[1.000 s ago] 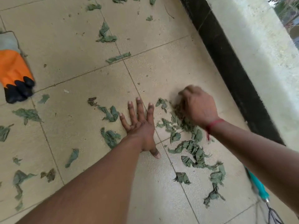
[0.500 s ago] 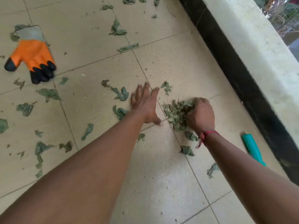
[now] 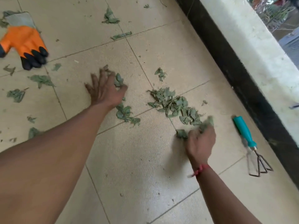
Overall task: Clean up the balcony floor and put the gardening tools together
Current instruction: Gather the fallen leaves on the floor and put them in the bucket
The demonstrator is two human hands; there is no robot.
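Note:
Dry green leaves lie scattered over the beige tiled floor (image 3: 145,167), and a gathered pile of leaves (image 3: 171,104) sits in the middle. My left hand (image 3: 105,91) rests on the floor left of the pile, its fingers spread and touching a few loose leaves (image 3: 119,80). At the pile's near end is my right hand (image 3: 200,143), blurred, with leaves at its fingertips; its fingers are hard to make out. A small hand rake (image 3: 244,131) with a teal handle lies to its right. An orange and black gardening glove (image 3: 24,41) lies at the far left.
A black skirting strip (image 3: 234,70) and a pale ledge (image 3: 250,46) run along the right side, close to the rake. More loose leaves (image 3: 40,80) are strewn near the glove and towards the far tiles.
My right hand has drawn back towards me along the pile, which now lies stretched out. My left hand has slid left onto loose leaves. The rake's prongs have come into view.

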